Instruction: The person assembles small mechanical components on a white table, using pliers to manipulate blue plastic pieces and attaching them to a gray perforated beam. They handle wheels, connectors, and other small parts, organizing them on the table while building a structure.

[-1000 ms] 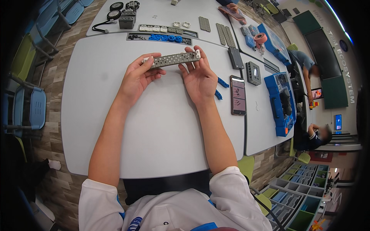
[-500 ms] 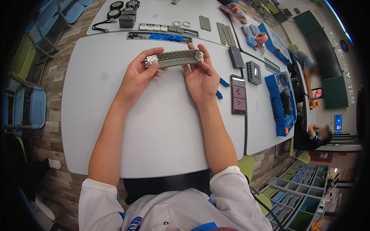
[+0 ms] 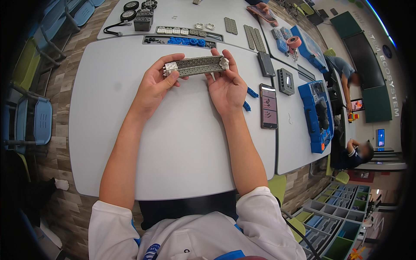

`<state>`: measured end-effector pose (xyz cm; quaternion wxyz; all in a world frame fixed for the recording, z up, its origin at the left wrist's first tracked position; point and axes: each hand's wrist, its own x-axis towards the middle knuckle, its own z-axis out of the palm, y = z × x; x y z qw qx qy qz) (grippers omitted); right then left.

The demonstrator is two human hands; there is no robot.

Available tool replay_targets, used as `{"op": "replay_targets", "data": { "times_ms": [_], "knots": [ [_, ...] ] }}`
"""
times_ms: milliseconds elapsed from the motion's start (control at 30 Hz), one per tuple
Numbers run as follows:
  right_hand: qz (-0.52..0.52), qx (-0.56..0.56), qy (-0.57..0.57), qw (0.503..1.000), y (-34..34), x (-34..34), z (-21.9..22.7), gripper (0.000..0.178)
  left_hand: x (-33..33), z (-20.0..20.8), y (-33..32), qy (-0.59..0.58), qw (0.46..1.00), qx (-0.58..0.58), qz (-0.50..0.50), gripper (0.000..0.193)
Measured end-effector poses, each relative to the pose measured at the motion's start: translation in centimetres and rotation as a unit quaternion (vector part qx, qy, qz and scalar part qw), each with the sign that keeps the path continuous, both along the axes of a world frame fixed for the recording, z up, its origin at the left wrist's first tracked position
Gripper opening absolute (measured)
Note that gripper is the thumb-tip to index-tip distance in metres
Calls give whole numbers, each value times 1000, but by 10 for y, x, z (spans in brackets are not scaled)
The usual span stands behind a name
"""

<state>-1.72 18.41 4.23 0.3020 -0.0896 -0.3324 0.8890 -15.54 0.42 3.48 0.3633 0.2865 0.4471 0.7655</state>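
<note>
Between my two hands, above the table's far half, is a long grey assembly of building-kit plates (image 3: 197, 68) joined in a trough shape. White connector blocks sit at its ends: a square one (image 3: 171, 67) at the left and another (image 3: 224, 63) at the right. My left hand (image 3: 157, 80) closes on the left end, thumb across the front by the white block. My right hand (image 3: 227, 86) holds the right end from behind and below, fingers curled around it, palm facing me. Blue beam pieces (image 3: 247, 105) lie on the table right of my right wrist.
A phone (image 3: 268, 106) lies right of the blue pieces, near a grey controller box (image 3: 285, 81) and a blue storage case (image 3: 315, 117). Beyond my hands stands a parts tray (image 3: 151, 40) with blue and black pieces. Wheels (image 3: 128, 15) sit far left. Other people are at the right.
My hands and the grey assembly keep practically the same position. At the right, the person in the background has shifted slightly.
</note>
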Motion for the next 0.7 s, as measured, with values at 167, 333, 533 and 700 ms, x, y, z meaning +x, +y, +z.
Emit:
{"op": "replay_targets", "data": {
  "times_ms": [167, 333, 533, 700],
  "knots": [
    [1, 0, -7, 1000, 0, 0, 0, 59, 0, 0, 0, -2, 1000, 1, 1, 50],
    [-1, 1, -9, 1000, 0, 0, 0, 60, 0, 1, 0, -3, 1000, -3, -1, 50],
    [1, 1, -7, 1000, 1, 0, 0, 60, 0, 1, 0, -3, 1000, -4, -3, 48],
    [-2, 0, -11, 1000, 0, 0, 0, 59, 0, 1, 0, -3, 1000, -5, -3, 48]
  ]
}}
